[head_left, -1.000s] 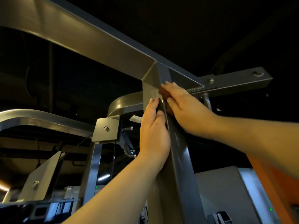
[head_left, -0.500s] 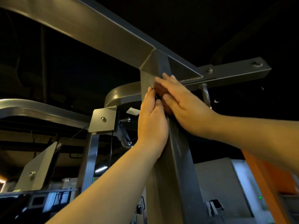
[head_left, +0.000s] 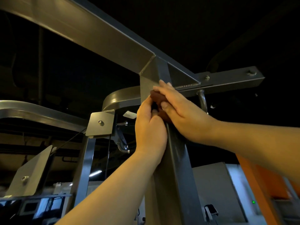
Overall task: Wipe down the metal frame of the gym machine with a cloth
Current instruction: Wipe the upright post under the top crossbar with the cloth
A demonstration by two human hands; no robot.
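While both hands are reaching up to the top of the machine, the head view is showing the brown cloth (head_left: 158, 98) bunched against the upright post (head_left: 177, 159) of the metal frame (head_left: 100, 34), just below the welded joint where the post meets the sloping overhead beam. The right hand (head_left: 181, 111) is lying flat over the cloth, fingers extended and pressing it to the post's front edge; it is not closing around anything. The left hand (head_left: 150, 127) is cupping the post's left face, its fingertips curling onto the cloth's lower edge, so the cloth is being pinched between the two hands. The post's long axis is running down and slightly right from the cloth, so the unwiped length probably lies below the hands. To the right, a bolted crossbar (head_left: 230, 80) and a hanging hook (head_left: 202, 101) are crowding the joint; a bracket plate (head_left: 100, 123) is sitting to the left, well apart.
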